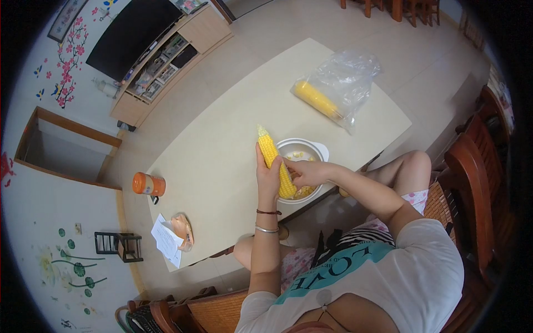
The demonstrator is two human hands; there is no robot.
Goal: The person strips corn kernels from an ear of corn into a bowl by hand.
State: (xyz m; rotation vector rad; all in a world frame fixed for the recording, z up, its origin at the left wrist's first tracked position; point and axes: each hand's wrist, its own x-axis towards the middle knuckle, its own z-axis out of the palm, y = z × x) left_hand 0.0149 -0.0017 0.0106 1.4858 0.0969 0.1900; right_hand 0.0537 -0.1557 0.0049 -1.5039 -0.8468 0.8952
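My left hand (267,175) is wrapped round a yellow corn cob (270,151), which it holds tilted with its pale tip pointing away from me. At the lower part of the cob, my right hand (308,173) presses in from the side with bent fingers, its fingertips partly hidden. Under both hands stands a white bowl (321,151) with a side handle, holding loose yellow corn kernels (304,192). The cob and my right hand cover part of the bowl.
The pale table (222,183) carries a clear plastic bag (350,77) with another corn cob (316,99) at the far right. Toward the left end are an orange-lidded jar (148,183), white papers (166,240) and an orange-brown packet (182,228). Wooden chairs (469,166) stand close by.
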